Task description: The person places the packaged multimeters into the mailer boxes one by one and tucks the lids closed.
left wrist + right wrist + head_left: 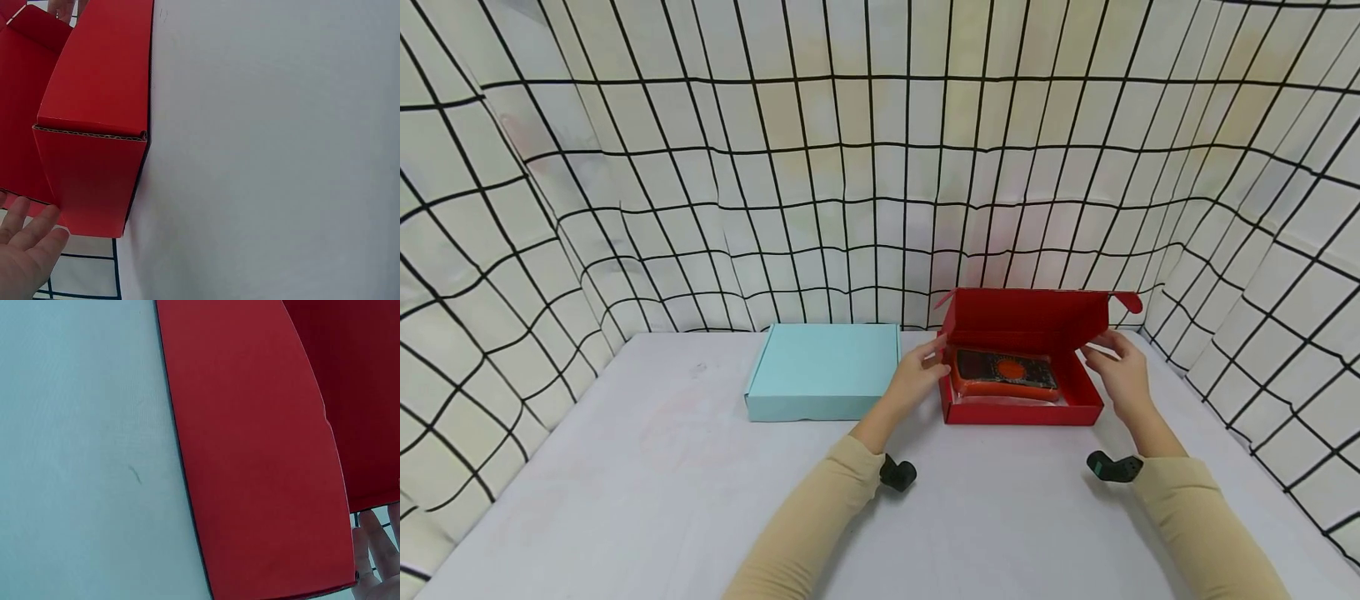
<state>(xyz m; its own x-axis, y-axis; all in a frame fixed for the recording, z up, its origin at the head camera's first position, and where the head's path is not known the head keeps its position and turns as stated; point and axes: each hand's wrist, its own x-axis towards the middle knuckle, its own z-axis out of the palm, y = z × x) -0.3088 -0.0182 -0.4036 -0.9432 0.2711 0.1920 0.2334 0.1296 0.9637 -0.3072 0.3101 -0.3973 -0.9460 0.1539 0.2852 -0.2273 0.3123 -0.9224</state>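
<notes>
A red cardboard box (1022, 415) stands with its lid (1022, 312) raised at the back. Inside lies an orange and black packet (1007, 375) in clear wrapping. At the box's left side my left hand (913, 379) reaches with extended fingers, the tips right at the lid's side flap. My right hand (1122, 375) is at the opposite side, fingers stretched toward the lid's right flap. The left wrist view shows the box's outer wall (94, 181) beside the left fingers (40, 234). In the right wrist view, the right fingers (378, 547) show at the lower right, by the lid's edge.
A closed light blue box (827, 358) sits left of the red one, near my left forearm. Both stand toward the back of a white table (647, 467). White sheeting with a black grid (865, 183) encloses the back and sides.
</notes>
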